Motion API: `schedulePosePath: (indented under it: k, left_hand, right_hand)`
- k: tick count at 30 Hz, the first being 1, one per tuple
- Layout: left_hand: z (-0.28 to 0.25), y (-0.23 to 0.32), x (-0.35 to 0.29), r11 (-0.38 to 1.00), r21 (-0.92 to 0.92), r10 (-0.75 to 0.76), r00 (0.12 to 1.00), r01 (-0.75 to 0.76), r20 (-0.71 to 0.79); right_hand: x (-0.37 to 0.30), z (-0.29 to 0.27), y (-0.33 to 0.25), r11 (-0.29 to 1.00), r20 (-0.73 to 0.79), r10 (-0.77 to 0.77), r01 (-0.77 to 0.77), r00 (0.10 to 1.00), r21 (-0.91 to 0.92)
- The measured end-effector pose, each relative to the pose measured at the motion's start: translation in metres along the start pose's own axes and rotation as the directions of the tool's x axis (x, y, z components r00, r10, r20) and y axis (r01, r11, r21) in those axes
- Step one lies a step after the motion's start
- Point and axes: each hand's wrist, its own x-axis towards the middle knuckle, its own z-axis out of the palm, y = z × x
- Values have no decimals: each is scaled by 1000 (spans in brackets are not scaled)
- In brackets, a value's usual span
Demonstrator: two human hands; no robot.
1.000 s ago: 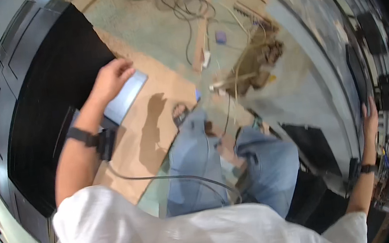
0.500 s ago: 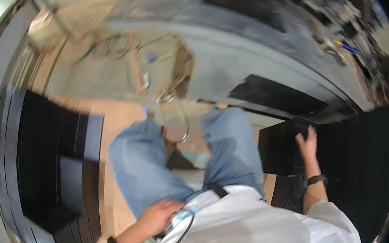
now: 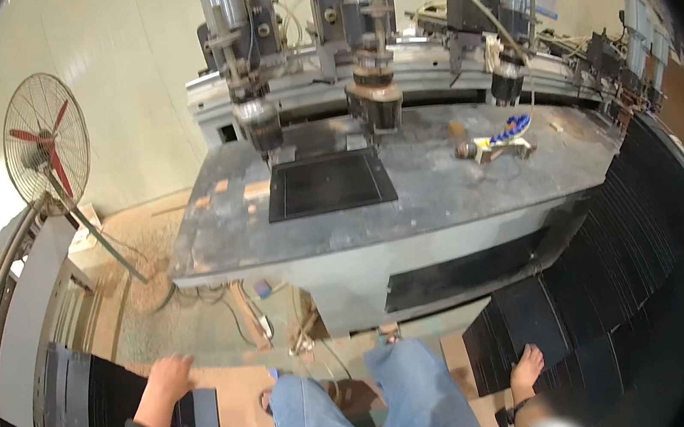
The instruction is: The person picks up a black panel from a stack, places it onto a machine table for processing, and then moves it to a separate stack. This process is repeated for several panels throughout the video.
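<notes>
My left hand [image 3: 172,377], wristband on its arm, hovers over the stack of black panels [image 3: 117,407] on the left. Its fingers are loosely stretched and nothing shows in them. On the right, my right hand [image 3: 526,367] lies at the near side of another stack of black panels [image 3: 531,322], fingers apart and holding nothing visible. A flat black panel [image 3: 329,184] with a grooved rectangular border rests on the grey machine table [image 3: 445,208] ahead, beneath the spindle heads [image 3: 379,101].
A blue segmented hose [image 3: 511,130] sits on the table's right half. Back left stands a fan [image 3: 48,144] with red blades. Cables and a wooden strip [image 3: 247,315] lie on the dusty floor. More black panels [image 3: 636,218] line the right side.
The view has swung up from my lap to the machine. My left hand has moved from my waist out over the left stack; my right hand stays by the right-hand panels.
</notes>
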Motion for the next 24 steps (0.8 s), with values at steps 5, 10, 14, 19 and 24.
schedulePosePath:
  k: [5, 10, 14, 19, 24]
  left_hand:
    - [-116, 137, 158, 888, -122, 236, 666, -444, -708]
    - [-89, 195, 281, 920, -219, 52, 653, -326, -755]
    - [-109, 211, 264, 869, -268, 100, 677, -417, -730]
    - [-45, 176, 154, 909, -92, 162, 549, -406, -820]
    - [32, 117, -5, 967, -40, 113, 567, -251, -816]
  right_hand:
    - [15, -89, -7, 990, -157, -34, 55, 987, 127]
    - [39, -213, -47, 784, -311, -354, 461, 882, 416]
    - [103, -287, -143, 556, -514, -571, 762, 640, 331]
    - [182, -281, -310, 283, -511, -779, 931, 362, 228]
    - [224, -217, -386, 264, -501, -818, 958, 284, 112]
